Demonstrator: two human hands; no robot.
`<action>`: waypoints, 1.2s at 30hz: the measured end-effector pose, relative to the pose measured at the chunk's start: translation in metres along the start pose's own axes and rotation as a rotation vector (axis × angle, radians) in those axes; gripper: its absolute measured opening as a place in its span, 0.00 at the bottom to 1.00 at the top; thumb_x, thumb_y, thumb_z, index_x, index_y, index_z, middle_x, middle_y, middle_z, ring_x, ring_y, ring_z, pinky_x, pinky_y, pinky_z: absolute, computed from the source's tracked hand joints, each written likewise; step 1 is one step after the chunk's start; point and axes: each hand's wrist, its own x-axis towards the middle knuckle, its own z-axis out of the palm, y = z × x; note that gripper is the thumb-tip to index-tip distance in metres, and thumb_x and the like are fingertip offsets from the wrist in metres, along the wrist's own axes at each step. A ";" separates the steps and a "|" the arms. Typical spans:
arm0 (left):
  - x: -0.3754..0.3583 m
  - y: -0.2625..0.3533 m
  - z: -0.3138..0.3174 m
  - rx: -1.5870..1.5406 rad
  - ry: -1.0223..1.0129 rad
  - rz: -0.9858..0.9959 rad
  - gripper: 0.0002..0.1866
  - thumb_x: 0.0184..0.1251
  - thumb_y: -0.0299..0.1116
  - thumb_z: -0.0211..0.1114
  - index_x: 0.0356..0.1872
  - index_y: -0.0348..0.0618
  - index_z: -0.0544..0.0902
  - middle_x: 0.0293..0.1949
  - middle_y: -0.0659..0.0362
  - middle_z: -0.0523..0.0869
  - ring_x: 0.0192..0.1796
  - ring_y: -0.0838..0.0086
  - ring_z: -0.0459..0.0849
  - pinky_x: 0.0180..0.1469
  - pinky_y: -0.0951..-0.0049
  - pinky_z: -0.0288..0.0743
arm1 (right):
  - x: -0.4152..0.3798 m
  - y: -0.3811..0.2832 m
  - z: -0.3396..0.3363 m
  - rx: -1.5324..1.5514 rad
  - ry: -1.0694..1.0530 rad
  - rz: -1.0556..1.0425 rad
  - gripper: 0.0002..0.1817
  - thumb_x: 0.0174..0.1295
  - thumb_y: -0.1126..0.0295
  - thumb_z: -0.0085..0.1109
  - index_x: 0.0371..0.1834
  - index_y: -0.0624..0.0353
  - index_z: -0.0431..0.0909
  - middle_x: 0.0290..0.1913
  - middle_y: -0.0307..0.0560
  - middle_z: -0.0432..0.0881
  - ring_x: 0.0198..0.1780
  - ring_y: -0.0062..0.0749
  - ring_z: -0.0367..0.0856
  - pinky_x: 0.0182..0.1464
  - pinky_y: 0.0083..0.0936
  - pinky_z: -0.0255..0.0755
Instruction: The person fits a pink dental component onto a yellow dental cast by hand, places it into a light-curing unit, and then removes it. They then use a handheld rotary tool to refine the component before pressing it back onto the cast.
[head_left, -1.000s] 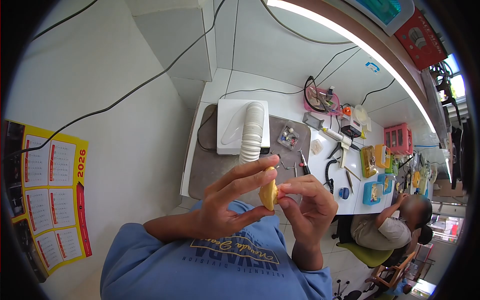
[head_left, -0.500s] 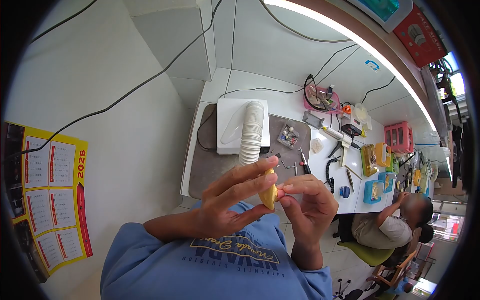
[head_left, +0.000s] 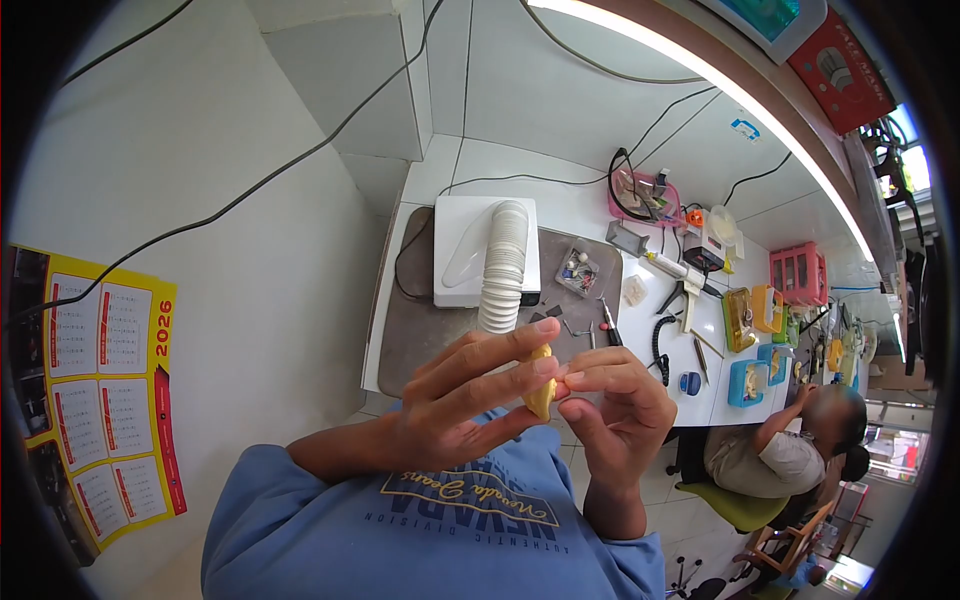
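A small yellow cast-like piece (head_left: 541, 398) is gripped between the fingers and thumb of my left hand (head_left: 465, 395), in front of my chest. My right hand (head_left: 618, 405) is at the piece's right side, its fingers bent and its thumb a little apart from them. A small pink part (head_left: 562, 388) shows between the piece and my right fingertips; whether those fingers grip it is hard to tell. Just beyond my hands a white ribbed hose (head_left: 503, 270) comes down from a white box-shaped unit (head_left: 458, 250).
Beyond my hands lies a grey mat (head_left: 420, 335) with a clear box of small parts (head_left: 577, 270). To the right are a pink basket (head_left: 645, 197), a blue container (head_left: 746, 384) and a black coiled cord (head_left: 657, 350). A seated person (head_left: 765, 455) is at the far right.
My right thumb has moved down and away from the pink part. The yellow piece has turned slightly in my left hand, and the left fingers have shifted a little.
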 end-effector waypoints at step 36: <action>0.003 0.003 0.004 -0.006 0.025 0.047 0.30 0.49 0.27 0.79 0.57 0.38 0.80 0.59 0.40 0.79 0.44 0.63 0.86 0.43 0.71 0.82 | 0.003 -0.004 -0.003 -0.015 -0.032 -0.058 0.10 0.50 0.78 0.72 0.37 0.62 0.83 0.36 0.46 0.88 0.42 0.34 0.85 0.57 0.38 0.70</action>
